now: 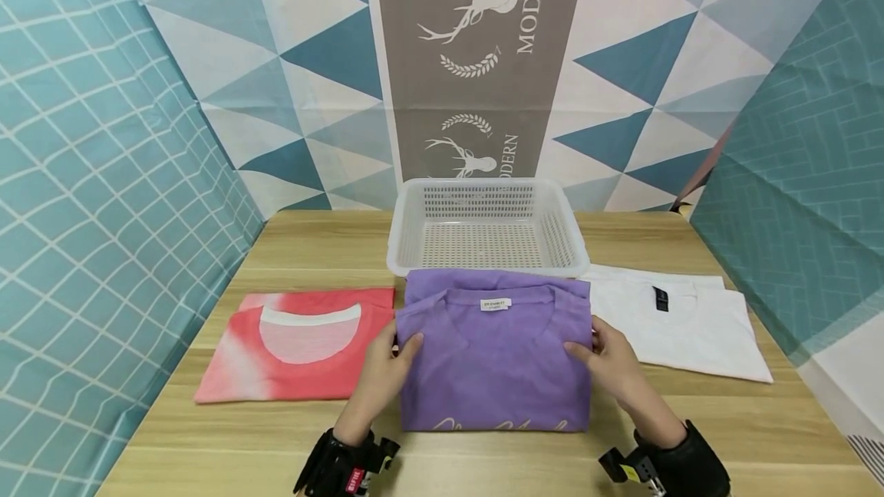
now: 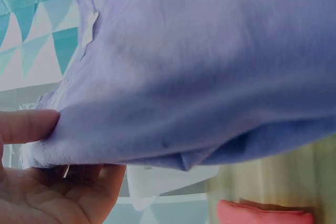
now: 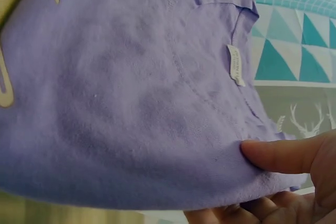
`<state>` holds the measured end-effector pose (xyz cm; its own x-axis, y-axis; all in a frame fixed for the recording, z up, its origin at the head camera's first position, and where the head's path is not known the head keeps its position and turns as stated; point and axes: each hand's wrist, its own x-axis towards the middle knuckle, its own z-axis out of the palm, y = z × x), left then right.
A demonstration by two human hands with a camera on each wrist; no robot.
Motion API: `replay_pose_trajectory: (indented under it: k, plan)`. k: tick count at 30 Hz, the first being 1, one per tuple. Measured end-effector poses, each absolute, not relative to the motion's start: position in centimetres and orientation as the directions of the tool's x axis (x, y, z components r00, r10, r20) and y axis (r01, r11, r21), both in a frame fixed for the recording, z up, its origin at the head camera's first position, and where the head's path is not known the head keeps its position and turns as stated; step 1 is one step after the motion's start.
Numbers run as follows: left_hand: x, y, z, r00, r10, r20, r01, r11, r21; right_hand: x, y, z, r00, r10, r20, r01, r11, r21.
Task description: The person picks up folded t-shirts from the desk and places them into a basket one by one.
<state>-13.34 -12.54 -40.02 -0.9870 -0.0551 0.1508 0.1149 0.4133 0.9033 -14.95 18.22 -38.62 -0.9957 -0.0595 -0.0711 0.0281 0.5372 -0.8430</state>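
Note:
A folded purple T-shirt (image 1: pixel 497 366) with a white neck label (image 3: pixel 235 65) lies in the middle, its collar toward the back. My left hand (image 1: pixel 384 366) grips its left edge, thumb on top and fingers beneath, as the left wrist view also shows. At the opposite edge my right hand (image 1: pixel 611 355) pinches the shirt the same way, thumb (image 3: pixel 278 154) pressed on the cloth near the collar. Yellowish lettering (image 1: pixel 504 425) shows along the shirt's near fold. In the right wrist view the shirt's side hangs over the curled fingers, which are partly hidden under it.
Behind the shirt stands a white plastic basket (image 1: pixel 397 251) with perforated walls. A folded red-and-white T-shirt (image 1: pixel 311 374) lies on the left. To the right is a folded white T-shirt (image 1: pixel 704 328) with a black label. All rest on a wooden table (image 1: pixel 262 451) backed by patterned cloth.

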Motion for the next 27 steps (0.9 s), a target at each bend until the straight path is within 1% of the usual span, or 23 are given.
replay_pose_trajectory:
  k: [8,16,20,27]
  plan:
    - [-13.7,-12.4,-38.8,-0.975,-0.118,0.188,0.119,0.432,0.894,-14.9,18.0,-37.5,-0.996,-0.044,0.072,-0.085,0.542,-0.836]
    - [-14.5,-12.5,-37.8,-0.965,-0.124,0.231,0.158,0.431,0.889,-15.5,18.3,-36.5,-0.984,-0.065,0.168,-0.176,0.532,-0.828]
    - [-14.9,-12.7,-37.6,-0.957,-0.142,0.253,0.167,0.446,0.879,-15.9,18.3,-36.1,-0.981,-0.076,0.176,-0.19,0.514,-0.836]
    - [-15.6,-13.0,-36.8,-0.953,-0.159,0.257,0.158,0.463,0.872,-16.6,18.2,-35.5,-0.982,-0.094,0.162,-0.187,0.514,-0.837]
